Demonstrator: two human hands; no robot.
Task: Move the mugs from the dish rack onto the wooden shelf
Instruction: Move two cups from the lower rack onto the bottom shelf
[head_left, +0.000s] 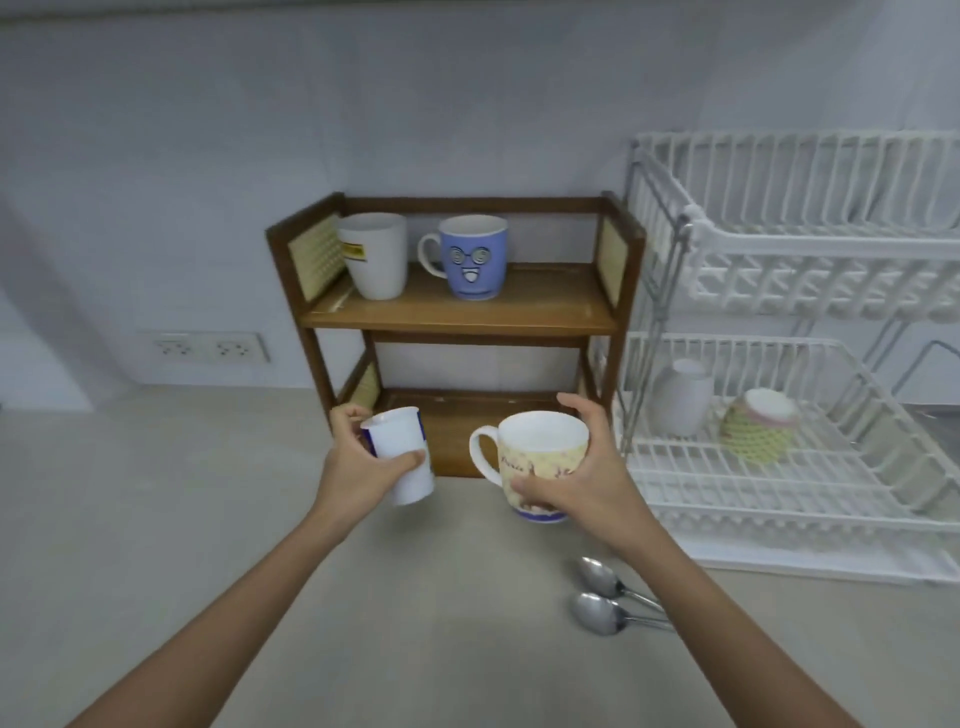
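Observation:
My left hand (358, 467) grips a tall white mug with blue print (402, 454), tilted, above the counter in front of the wooden shelf (457, 312). My right hand (582, 483) wraps around a wide yellow patterned mug (540, 457) with its white handle pointing left, just in front of the shelf's lower tier. On the top tier stand a white mug (374, 254) and a blue mug with a cartoon face (472, 257). In the white dish rack (779, 467), on its lower level, a white mug (680, 397) and a yellow-green patterned mug (758, 426) rest upside down.
Two metal spoons (608, 597) lie on the counter near my right forearm. The rack's upper level (810, 218) holds nothing that I can see. A double wall socket (213, 347) sits on the wall to the left of the shelf.

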